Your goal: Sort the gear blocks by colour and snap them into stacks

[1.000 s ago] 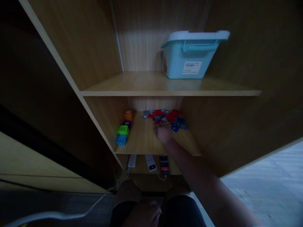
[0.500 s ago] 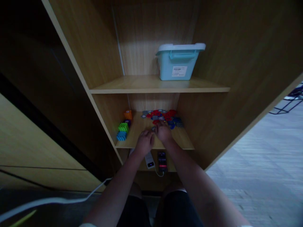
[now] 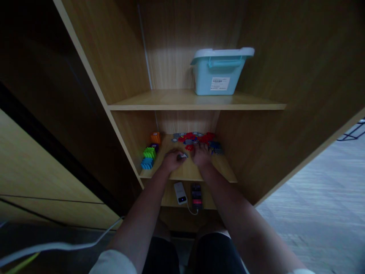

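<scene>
Both my arms reach into the lower shelf [image 3: 188, 173] of a wooden cabinet. My left hand [image 3: 172, 160] is closed in a pinch on a small grey piece [image 3: 182, 155] just above the shelf board. My right hand [image 3: 202, 155] rests at the near edge of a heap of red, blue and grey toy pieces [image 3: 196, 139] at the back of the shelf; its fingers curl down among them and what they hold is hidden. Orange [image 3: 155, 137], green [image 3: 149, 153] and blue [image 3: 147, 163] block stacks stand in a row along the shelf's left wall.
A light blue lidded plastic box [image 3: 218, 72] stands on the upper shelf [image 3: 171, 102]. On the level below lie a white power bank [image 3: 180, 192] and a dark phone-like device [image 3: 196, 196] joined by a cable. A white cable [image 3: 57, 247] trails over the floor at left.
My left hand came up from my lap into the shelf and took the small grey piece from beside my right hand. My right hand went back to the heap.
</scene>
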Demonstrator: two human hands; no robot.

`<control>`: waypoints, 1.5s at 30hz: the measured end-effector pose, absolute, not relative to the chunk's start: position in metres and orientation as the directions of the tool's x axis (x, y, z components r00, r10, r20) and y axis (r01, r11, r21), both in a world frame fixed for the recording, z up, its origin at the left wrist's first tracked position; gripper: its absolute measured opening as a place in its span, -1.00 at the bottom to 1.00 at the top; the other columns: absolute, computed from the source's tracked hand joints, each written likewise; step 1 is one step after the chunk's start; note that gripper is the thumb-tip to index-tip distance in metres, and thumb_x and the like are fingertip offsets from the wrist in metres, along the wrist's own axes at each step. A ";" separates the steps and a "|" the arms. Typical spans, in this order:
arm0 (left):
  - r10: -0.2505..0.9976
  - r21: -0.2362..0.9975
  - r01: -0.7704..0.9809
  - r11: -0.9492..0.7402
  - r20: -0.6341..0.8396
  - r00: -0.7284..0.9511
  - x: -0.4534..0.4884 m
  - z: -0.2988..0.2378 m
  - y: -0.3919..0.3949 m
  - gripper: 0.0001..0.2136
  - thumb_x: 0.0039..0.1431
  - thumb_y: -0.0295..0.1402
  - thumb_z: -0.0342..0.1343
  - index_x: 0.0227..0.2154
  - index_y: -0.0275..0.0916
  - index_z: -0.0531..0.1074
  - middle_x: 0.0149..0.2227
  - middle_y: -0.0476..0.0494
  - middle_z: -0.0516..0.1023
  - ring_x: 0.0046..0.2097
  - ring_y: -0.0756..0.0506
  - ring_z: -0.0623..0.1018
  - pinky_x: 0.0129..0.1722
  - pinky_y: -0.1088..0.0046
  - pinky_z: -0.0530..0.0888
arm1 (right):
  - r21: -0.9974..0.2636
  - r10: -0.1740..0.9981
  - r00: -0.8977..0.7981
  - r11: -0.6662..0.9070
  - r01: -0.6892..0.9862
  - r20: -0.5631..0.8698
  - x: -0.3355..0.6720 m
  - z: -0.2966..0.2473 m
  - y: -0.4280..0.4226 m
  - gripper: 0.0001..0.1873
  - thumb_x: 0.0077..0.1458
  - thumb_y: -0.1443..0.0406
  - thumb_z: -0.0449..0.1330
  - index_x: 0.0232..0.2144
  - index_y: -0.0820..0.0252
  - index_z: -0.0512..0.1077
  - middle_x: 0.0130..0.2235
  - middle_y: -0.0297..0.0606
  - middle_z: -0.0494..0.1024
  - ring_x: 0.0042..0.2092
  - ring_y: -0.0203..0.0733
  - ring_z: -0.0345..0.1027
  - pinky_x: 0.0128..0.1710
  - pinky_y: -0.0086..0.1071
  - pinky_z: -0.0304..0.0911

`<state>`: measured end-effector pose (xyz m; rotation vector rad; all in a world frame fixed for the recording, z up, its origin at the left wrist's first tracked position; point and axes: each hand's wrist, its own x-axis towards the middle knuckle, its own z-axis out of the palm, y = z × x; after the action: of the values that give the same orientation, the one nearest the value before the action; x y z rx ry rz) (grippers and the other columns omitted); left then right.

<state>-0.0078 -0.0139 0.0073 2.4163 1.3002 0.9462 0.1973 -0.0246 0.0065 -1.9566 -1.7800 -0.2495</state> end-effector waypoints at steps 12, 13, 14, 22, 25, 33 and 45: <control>0.867 0.481 0.755 -0.445 0.441 0.230 -0.004 0.000 -0.004 -0.64 0.12 -0.16 0.39 -0.07 -0.23 0.64 0.04 -0.37 0.68 0.15 -0.38 0.61 0.25 0.08 0.49 | -0.241 0.874 0.090 0.032 0.970 0.478 0.211 0.000 -0.010 -0.55 0.31 0.18 0.17 0.18 0.18 0.51 0.20 0.18 0.51 0.27 0.31 0.23 0.25 0.11 0.13; 0.864 0.491 0.743 -0.455 0.444 0.236 -0.004 -0.001 -0.003 -0.67 0.12 -0.17 0.39 -0.10 -0.21 0.65 0.03 -0.34 0.69 0.14 -0.37 0.61 0.26 0.09 0.49 | -0.245 0.872 0.094 0.030 0.969 0.480 0.212 -0.001 -0.010 -0.59 0.30 0.19 0.18 0.13 0.18 0.54 0.17 0.16 0.53 0.25 0.29 0.25 0.23 0.08 0.15; 0.862 0.502 0.729 -0.465 0.443 0.245 -0.004 -0.002 -0.002 -0.71 0.12 -0.18 0.39 -0.13 -0.19 0.66 0.02 -0.32 0.70 0.14 -0.36 0.61 0.27 0.09 0.49 | -0.247 0.870 0.096 0.031 0.968 0.483 0.213 -0.001 -0.010 -0.63 0.30 0.20 0.19 0.08 0.17 0.56 0.13 0.13 0.55 0.22 0.26 0.27 0.21 0.06 0.17; 0.893 0.687 0.590 -0.425 0.423 0.150 -0.011 -0.002 0.004 -0.69 0.25 -0.45 0.20 0.03 -0.23 0.62 0.15 -0.27 0.66 0.21 -0.26 0.60 0.35 0.10 0.47 | -0.302 0.864 0.128 0.029 0.953 0.487 0.216 0.001 -0.012 -0.71 0.31 0.27 0.17 -0.02 0.21 0.59 0.03 0.07 0.59 0.13 0.17 0.37 0.14 -0.03 0.23; 0.897 0.719 0.564 -0.407 0.432 0.096 -0.015 0.001 0.002 -0.74 0.30 -0.50 0.09 -0.10 -0.26 0.66 0.03 -0.27 0.71 0.12 -0.20 0.65 0.29 0.15 0.51 | -0.322 0.876 0.126 0.035 0.946 0.466 0.217 0.003 -0.013 -0.70 0.32 0.28 0.18 0.01 0.23 0.60 0.05 0.08 0.59 0.14 0.19 0.37 0.14 -0.03 0.24; 0.887 0.643 0.612 -0.460 0.362 0.286 -0.012 0.004 -0.004 -0.72 0.22 -0.56 0.11 -0.29 -0.15 0.72 -0.18 -0.10 0.77 -0.05 -0.17 0.71 0.21 0.19 0.57 | -0.335 0.872 0.076 0.104 0.936 0.484 0.219 0.005 -0.016 -0.68 0.37 0.30 0.11 -0.02 0.21 0.65 0.05 0.02 0.61 0.12 0.10 0.40 0.16 -0.14 0.26; 0.851 0.721 0.452 -0.525 0.453 0.266 -0.010 -0.005 0.000 -0.77 0.22 -0.48 0.25 -0.09 -0.23 0.66 -0.03 -0.21 0.74 0.02 -0.20 0.70 0.18 0.17 0.57 | -0.345 0.828 -0.119 0.354 0.869 0.548 0.211 0.009 -0.018 -0.66 0.50 0.32 0.01 0.00 0.20 0.61 0.04 -0.05 0.61 0.01 -0.08 0.50 0.08 -0.32 0.35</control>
<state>-0.0105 0.0005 -0.0054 2.0898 1.1760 1.1773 0.2112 -0.0182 0.0087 -1.4748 -1.9418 -0.0790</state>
